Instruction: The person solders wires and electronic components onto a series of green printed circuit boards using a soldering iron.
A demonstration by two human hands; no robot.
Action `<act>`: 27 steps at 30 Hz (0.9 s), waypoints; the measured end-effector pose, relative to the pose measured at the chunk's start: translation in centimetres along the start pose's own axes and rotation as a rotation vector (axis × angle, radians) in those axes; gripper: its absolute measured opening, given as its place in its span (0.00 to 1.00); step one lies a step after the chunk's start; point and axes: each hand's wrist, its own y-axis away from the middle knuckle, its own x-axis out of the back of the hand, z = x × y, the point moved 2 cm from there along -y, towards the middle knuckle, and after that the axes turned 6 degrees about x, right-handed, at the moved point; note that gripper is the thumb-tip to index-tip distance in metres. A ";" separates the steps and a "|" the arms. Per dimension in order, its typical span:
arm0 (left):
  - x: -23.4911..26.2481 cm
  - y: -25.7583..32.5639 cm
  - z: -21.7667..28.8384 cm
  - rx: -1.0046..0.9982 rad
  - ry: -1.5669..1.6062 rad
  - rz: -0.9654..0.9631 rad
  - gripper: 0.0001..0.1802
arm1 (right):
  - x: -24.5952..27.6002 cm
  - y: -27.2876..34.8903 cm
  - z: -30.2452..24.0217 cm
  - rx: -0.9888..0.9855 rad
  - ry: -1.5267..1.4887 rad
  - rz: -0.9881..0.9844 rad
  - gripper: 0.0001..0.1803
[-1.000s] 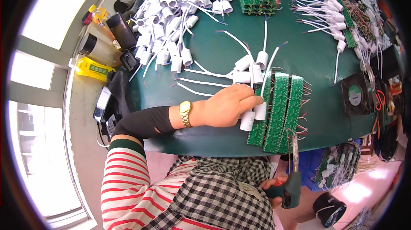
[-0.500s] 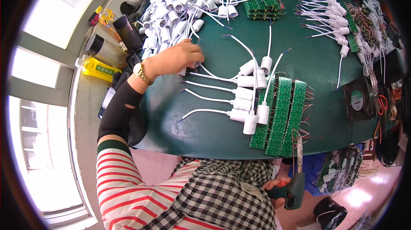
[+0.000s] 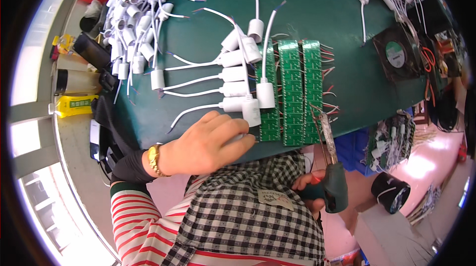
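Note:
My left hand (image 3: 210,142) is closed beside the lower end of a row of white lamp holders (image 3: 233,89) with white leads. Between its fingers a bit of a white lamp holder (image 3: 239,137) shows; the rest is hidden. Three strips of green circuit boards (image 3: 291,92) lie side by side, with several lamp holders resting over the left strip. Low on the right, my right hand (image 3: 308,186) is wrapped round the dark green handle of a soldering gun (image 3: 335,186). Its metal tip points up, over the lower end of the right strip.
A big heap of white lamp holders (image 3: 134,13) covers the far left of the green table. More wired boards and a black fan (image 3: 395,55) stand at the right. Bottles (image 3: 74,106) line the left ledge. A blue crate (image 3: 354,152) sits below the table edge.
My left hand has come from the heap toward me, down to the near end of the lamp-holder row. The whole view has shifted, and the soldering gun stays in my right hand.

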 end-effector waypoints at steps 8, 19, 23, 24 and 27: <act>-4.7 1.2 -1.1 0.142 0.070 0.144 0.15 | 0.4 1.2 -1.2 -0.168 -0.002 -0.063 0.43; -4.6 1.4 -1.3 0.056 0.019 0.172 0.17 | -1.2 -0.1 -3.4 -0.416 0.136 -0.017 0.41; -4.7 1.4 -1.3 0.032 -0.033 0.142 0.18 | -1.4 -0.3 -3.7 -0.451 0.103 0.002 0.40; -4.8 1.4 -1.2 0.043 -0.034 0.160 0.17 | -1.2 -0.2 -3.4 -0.448 0.105 -0.044 0.40; -5.1 1.3 -1.1 0.076 -0.011 0.202 0.16 | -0.7 0.4 -2.2 -0.441 0.111 -0.079 0.41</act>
